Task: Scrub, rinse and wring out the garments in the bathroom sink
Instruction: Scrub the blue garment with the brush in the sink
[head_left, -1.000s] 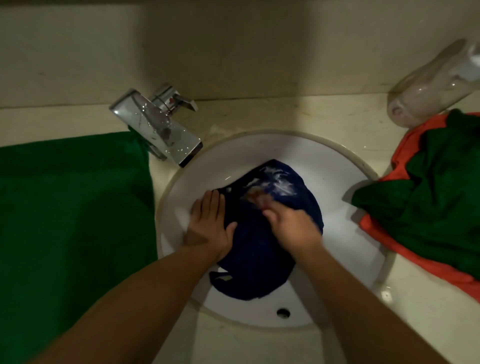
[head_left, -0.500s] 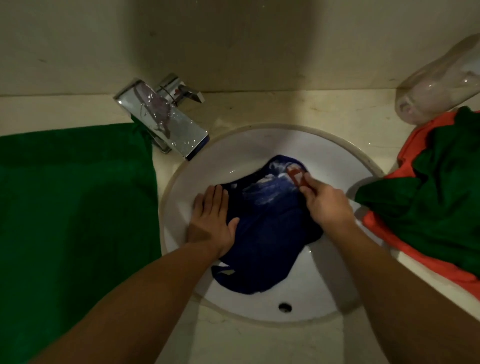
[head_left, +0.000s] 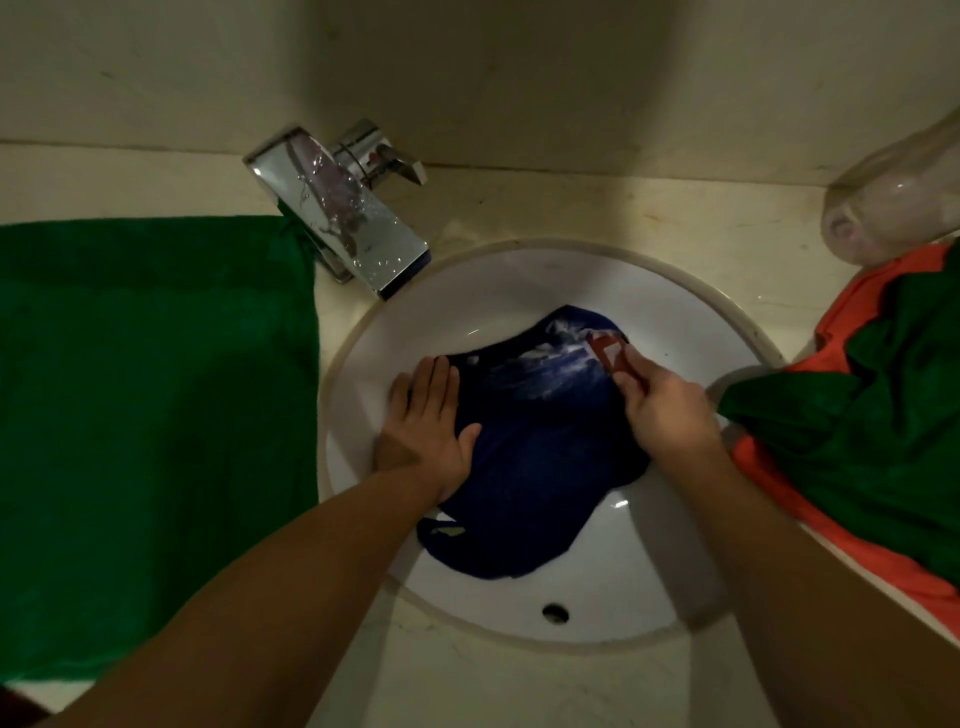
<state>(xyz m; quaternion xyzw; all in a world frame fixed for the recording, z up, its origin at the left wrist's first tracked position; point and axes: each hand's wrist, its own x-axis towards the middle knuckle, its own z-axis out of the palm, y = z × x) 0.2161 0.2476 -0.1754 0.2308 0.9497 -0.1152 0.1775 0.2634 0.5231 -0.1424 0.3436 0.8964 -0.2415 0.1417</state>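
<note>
Blue garment (head_left: 530, 457) in sink (head_left: 649, 291), left hand (head_left: 428, 421) flat on it, right hand (head_left: 665, 410) gripping

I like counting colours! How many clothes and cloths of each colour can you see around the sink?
Green: 2, the towel on the left and the garment on the right
Blue: 1, the garment in the sink
Orange: 1, the garment under the green one
Total: 4

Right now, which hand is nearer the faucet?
Left. The left hand lies flat on the blue garment just below the faucet; the right hand is farther off, across the basin.
</note>
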